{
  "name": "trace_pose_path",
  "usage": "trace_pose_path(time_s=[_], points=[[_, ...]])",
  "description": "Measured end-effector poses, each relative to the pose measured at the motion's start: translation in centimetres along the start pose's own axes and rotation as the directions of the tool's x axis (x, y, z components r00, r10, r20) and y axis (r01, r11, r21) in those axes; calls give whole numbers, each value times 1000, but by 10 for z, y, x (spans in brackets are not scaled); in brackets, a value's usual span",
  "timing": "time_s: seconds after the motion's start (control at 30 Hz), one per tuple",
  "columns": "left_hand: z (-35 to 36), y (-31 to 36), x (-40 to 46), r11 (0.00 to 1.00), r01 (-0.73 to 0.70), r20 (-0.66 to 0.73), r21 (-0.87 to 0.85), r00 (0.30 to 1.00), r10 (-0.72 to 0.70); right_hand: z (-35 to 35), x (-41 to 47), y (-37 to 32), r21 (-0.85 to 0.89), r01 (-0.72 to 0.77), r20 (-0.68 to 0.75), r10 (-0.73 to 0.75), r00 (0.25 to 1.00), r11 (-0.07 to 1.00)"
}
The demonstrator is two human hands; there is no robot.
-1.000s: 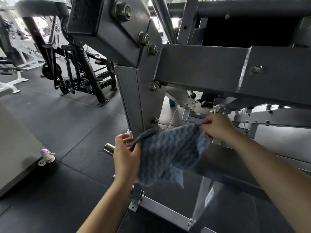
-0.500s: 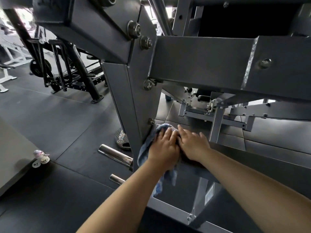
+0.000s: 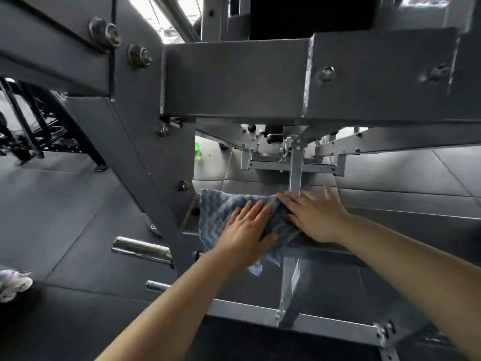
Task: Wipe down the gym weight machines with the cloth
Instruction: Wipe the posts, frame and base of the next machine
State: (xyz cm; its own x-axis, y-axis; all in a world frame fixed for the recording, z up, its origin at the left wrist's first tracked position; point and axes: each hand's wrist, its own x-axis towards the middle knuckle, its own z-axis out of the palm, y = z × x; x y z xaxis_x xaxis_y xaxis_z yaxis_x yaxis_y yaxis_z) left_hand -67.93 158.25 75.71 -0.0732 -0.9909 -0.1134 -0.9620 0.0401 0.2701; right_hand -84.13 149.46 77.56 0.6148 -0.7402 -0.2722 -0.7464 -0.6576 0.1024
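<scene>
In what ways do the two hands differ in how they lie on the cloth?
The left hand lies wholly on the blue cloth; the right hand covers only its right edge. The left hand's fingers lie closer together; the right hand's spread wider, the thumb off the cloth. Both press flat.

A green object (image 3: 197, 149) sits on the dark floor tiles (image 3: 65, 204).

Thick beam (image 3: 234, 82) overhead, upright post (image 3: 295, 175) ahead, open gap between.

Gym – grey bolted weight machine (image 3: 234, 82), chrome plate pegs (image 3: 141, 248), rubber floor (image 3: 65, 204)
</scene>
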Motion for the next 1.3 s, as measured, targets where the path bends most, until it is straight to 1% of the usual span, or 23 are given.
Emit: trace_pose_path(time_s=[0.07, 0.1, 0.17, 0.2, 0.23, 0.3, 0.37, 0.43, 0.47, 0.5, 0.57, 0.63, 0.67, 0.7, 0.77, 0.83, 0.93, 1.0, 1.13, 1.2, 1.23, 1.27, 1.3], points=[[3, 9, 0, 1000, -25, -1, 7, 1000, 25, 3, -18, 22, -16, -98, 12, 98, 995, 995], [4, 9, 1, 1000, -19, -7, 4, 1000, 19, 3, -27, 29, -26, -152, -9, 152, 988, 988], [2, 1, 2, 999, 19, -26, -41, 999, -20, 6, -42, 28, -4, -245, -144, 242, 960, 970], [0, -4, 3, 997, 45, -39, -69, 998, -48, 7, -49, 21, 45, -255, -234, 258, 937, 966], [-2, -11, 3, 994, 72, -56, -78, 996, -76, 11, -54, 12, 109, -227, -316, 250, 915, 968], [-3, -23, 2, 992, 112, -119, -52, 986, -118, 17, -59, -12, 198, -95, -446, 176, 878, 976], [-6, -30, 3, 995, 96, -138, -33, 985, -100, 26, -56, -35, 162, 31, -502, 56, 863, 986], [-8, -33, 2, 1000, 31, -20, -3, 999, -31, 42, -48, -49, 84, 42, -450, 0, 893, 996], [-9, -33, 1, 998, -12, 54, 61, 999, 9, 49, -47, -51, 62, 21, -421, 7, 907, 998], [-8, -34, 0, 987, -62, 91, 146, 995, 49, 56, -47, -51, 42, 8, -421, 10, 907, 999], [-1, -31, 1, 940, -156, 34, 304, 988, 153, 63, -55, -45, 10, -9, -437, 13, 899, 1000], [5, -13, 5, 904, -207, 3, 374, 975, 222, 68, -71, -32, -3, -42, -453, 36, 891, 999], [7, -1, 9, 882, -240, 19, 406, 967, 254, 70, -80, -25, -12, -72, -448, 59, 892, 997], [11, 14, 15, 862, -284, 46, 420, 955, 292, 76, -90, -15, -28, -104, -459, 79, 885, 994], [21, 48, 27, 859, -331, 114, 390, 943, 312, 88, -110, 7, -47, -180, -471, 137, 872, 982], [26, 85, 40, 852, -366, 130, 375, 930, 342, 96, -130, 32, -33, -252, -459, 209, 864, 967], [42, 144, 61, 833, -446, 143, 326, 895, 423, 107, -165, 68, 23, -415, -398, 389, 831, 909], [52, 181, 73, 802, -489, 170, 343, 872, 458, 115, -185, 87, 31, -516, -377, 488, 787, 856], [68, 244, 98, 786, -541, 192, 299, 841, 506, 122, -217, 114, 142, -651, -286, 661, 694, 745], [72, 266, 109, 789, -546, 227, 281, 837, 498, 126, -224, 114, 204, -668, -268, 697, 665, 716], [73, 276, 114, 791, -553, 247, 263, 831, 499, 129, -226, 107, 272, -663, -278, 716, 640, 698], [72, 282, 119, 799, -555, 262, 229, 826, 499, 135, -227, 96, 383, -644, -277, 747, 604, 662], [71, 288, 126, 817, -552, 265, 167, 823, 502, 136, -227, 84, 592, -584, -214, 807, 550, 555]])
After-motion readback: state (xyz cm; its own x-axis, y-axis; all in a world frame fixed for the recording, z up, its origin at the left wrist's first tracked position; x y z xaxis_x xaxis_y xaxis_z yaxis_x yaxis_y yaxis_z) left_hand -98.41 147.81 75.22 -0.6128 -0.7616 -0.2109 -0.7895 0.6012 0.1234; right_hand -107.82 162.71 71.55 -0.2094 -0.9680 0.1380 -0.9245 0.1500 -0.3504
